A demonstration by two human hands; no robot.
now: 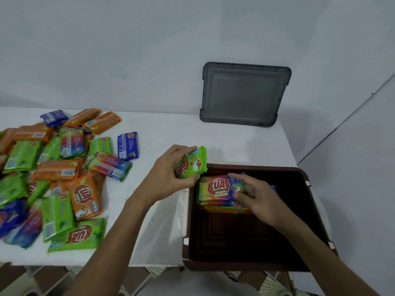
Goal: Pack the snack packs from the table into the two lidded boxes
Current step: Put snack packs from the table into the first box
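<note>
The left hand (171, 175) grips a green snack pack (193, 162) by its left end, with the fingers curled over the top edge and the thumb under the lower edge. It holds this pack tilted in the air, just above the far left corner of the brown box (295, 210).

The right hand (257, 196) is inside the box. It pinches the right end of a multi-coloured pack (217, 188), thumb along the top edge and fingers curled at the lower edge. That pack lies face up on top of a low stack (220, 207) of other packs, which sits against the box's far left wall. The near half of the box floor is bare and dark.

The box has no lid on it and stands at the near right corner of the white table (162, 133), its front edge reaching past the table's edge.

To the left, well apart from the box, a loose pile of snack packs (53, 167) in green, orange, blue and mixed colours covers the table, many overlapping. One blue pack (128, 146) lies alone at the pile's right edge.

A grey lid (243, 95) stands at the back of the table, leaning against the pale wall (128, 50) beyond the box.
</note>
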